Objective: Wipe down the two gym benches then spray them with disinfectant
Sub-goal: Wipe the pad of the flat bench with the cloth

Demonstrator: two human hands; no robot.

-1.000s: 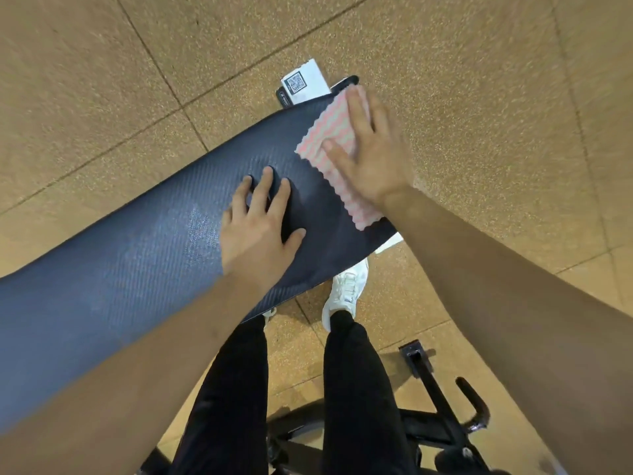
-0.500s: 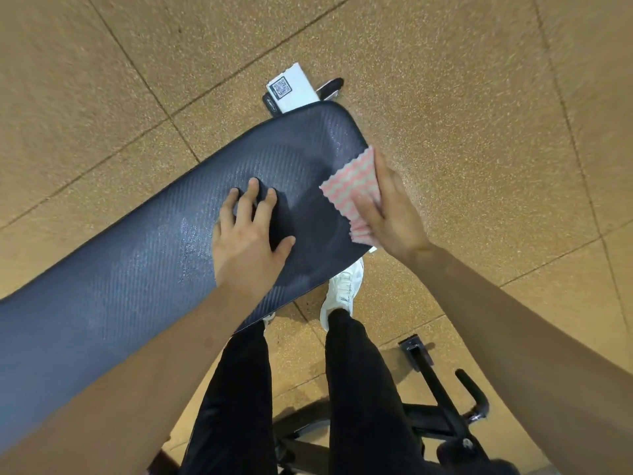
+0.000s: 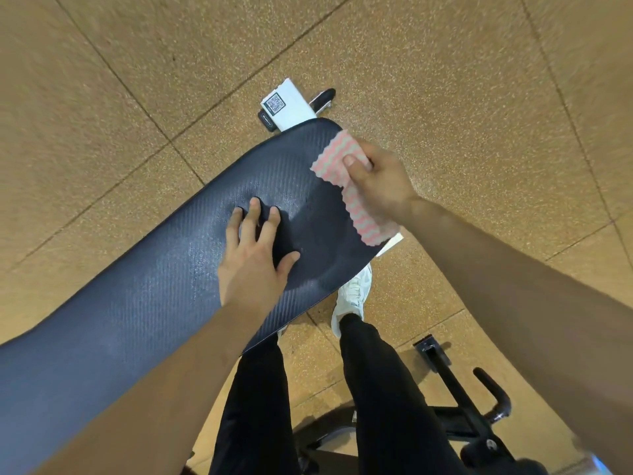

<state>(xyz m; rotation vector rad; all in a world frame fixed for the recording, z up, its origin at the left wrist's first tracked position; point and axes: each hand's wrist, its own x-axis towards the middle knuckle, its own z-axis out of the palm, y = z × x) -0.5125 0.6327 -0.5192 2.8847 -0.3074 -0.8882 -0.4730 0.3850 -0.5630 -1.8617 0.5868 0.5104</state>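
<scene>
A dark padded gym bench runs from the lower left up to its rounded end at centre. My left hand presses flat on the pad near that end, fingers spread, denting the padding. My right hand pinches a pink and white wavy-striped cloth at the bench's right edge. The cloth hangs down over the pad's side, partly lifted off the surface. No spray bottle shows.
The floor is tan speckled rubber tile. A white tag with a QR code and a black bench foot stick out beyond the bench end. My legs and a white shoe stand beside the bench. Black equipment frame lies at lower right.
My right hand drew the cloth from the bench's far end across to its right edge, then closed into a pinch and raised the cloth slightly. My left hand stayed pressed in place.
</scene>
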